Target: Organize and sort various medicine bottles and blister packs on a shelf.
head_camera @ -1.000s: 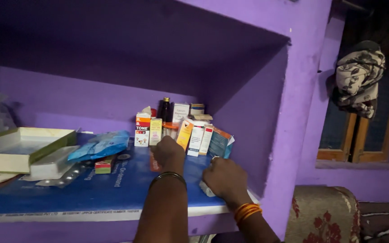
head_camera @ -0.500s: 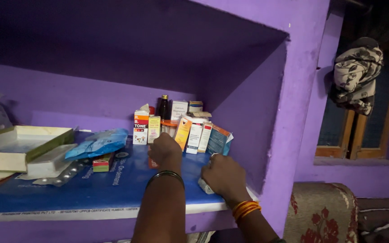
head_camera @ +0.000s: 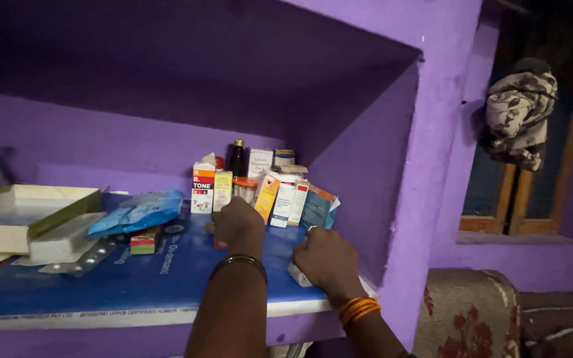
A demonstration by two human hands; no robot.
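Observation:
My left hand (head_camera: 237, 224) rests fist-like on the blue sheet (head_camera: 167, 272) of the purple wall shelf, fingers curled over a small red packet (head_camera: 218, 243) that peeks out beneath it. It sits just in front of a cluster of medicine boxes (head_camera: 280, 199) and a dark bottle (head_camera: 238, 159). My right hand (head_camera: 326, 262) is closed on a small pale packet (head_camera: 296, 276) near the shelf's front right corner. A dark bangle circles my left wrist and orange bangles my right.
On the shelf's left lie an open flat white-and-green box (head_camera: 28, 212), a blue plastic pouch (head_camera: 137, 212), a small red-green box (head_camera: 144, 242) and foil tablet strips (head_camera: 81, 260). The purple wall (head_camera: 426, 199) bounds the niche at right. Patterned cloth (head_camera: 518, 113) hangs by a window.
Both hands have stayed almost where they were on the shelf. The view has shifted slightly, so everything sits a little lower-left in the picture.

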